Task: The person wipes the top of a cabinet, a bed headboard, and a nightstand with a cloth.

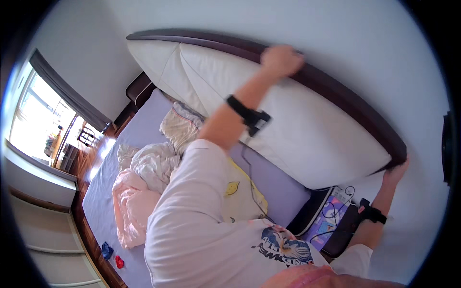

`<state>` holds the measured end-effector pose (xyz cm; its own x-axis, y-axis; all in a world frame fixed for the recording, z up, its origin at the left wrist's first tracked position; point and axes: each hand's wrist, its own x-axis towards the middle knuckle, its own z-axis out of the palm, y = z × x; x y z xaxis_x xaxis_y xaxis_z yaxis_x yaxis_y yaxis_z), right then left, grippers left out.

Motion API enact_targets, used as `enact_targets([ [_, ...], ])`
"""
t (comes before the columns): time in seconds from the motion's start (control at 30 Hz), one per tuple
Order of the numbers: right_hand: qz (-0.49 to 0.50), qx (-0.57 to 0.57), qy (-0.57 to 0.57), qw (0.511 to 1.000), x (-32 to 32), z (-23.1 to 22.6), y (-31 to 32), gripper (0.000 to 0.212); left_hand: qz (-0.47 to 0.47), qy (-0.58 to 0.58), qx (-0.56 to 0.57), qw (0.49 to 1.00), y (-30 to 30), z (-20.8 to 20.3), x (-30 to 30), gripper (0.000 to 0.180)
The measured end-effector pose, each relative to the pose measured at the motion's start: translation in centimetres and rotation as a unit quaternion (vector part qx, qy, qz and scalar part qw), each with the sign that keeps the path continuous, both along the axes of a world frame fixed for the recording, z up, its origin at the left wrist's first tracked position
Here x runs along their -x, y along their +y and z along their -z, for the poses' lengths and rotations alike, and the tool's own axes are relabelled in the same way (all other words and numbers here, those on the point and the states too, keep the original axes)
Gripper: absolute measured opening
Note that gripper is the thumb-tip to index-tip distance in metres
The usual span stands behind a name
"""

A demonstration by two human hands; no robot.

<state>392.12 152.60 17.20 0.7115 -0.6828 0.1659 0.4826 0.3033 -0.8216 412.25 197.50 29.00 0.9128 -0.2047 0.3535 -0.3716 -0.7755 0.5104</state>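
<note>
A long padded headboard, cream with a dark brown border (pixel 345 98), leans along the wall behind the bed. My left hand (pixel 282 60) is closed over its top edge, about the middle. At the lower right end, my right hand (pixel 396 172) grips the corner from the side, its fingers partly hidden behind the border. Black straps with small devices circle both wrists. Below the headboard lies the lavender bed sheet (pixel 283 187). A yellow-edged pillow (pixel 247 194) is partly covered by my left arm and shirt.
A dark nightstand (pixel 336 242) holds a purple box (pixel 326 218) and black cables. Crumpled white bedding (pixel 156 163), a pink cloth (pixel 132 206) and a pale pillow (pixel 180 126) lie on the bed. Small blue (pixel 106 250) and red cloth items (pixel 119 261) lie near its edge.
</note>
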Motion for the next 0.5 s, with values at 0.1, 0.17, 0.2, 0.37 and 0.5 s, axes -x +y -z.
enact_targets([
  [0.1,-0.055,-0.050,-0.027,0.997,0.6,0.0,0.0,0.042,0.065,-0.019,-0.013,0.998,-11.8,-0.5,6.6,0.035],
  [0.17,-0.040,-0.029,-0.016,0.999,-2.3,0.9,1.4,0.041,0.125,-0.008,-0.025,0.992,-17.1,-1.1,10.6,0.037],
  [0.2,-0.036,-0.027,-0.022,0.999,-1.6,1.1,0.7,0.039,0.134,-0.011,-0.026,0.991,-18.7,-0.9,11.2,0.037],
  [0.37,-0.135,-0.172,-0.063,0.974,-1.1,-0.2,3.5,0.039,0.174,-0.122,0.010,0.977,-28.8,1.5,16.3,0.034],
  [0.5,-0.071,-0.151,-0.111,0.980,-1.4,2.1,3.6,0.038,0.274,-0.026,-0.032,0.961,-33.2,1.5,19.2,0.035],
])
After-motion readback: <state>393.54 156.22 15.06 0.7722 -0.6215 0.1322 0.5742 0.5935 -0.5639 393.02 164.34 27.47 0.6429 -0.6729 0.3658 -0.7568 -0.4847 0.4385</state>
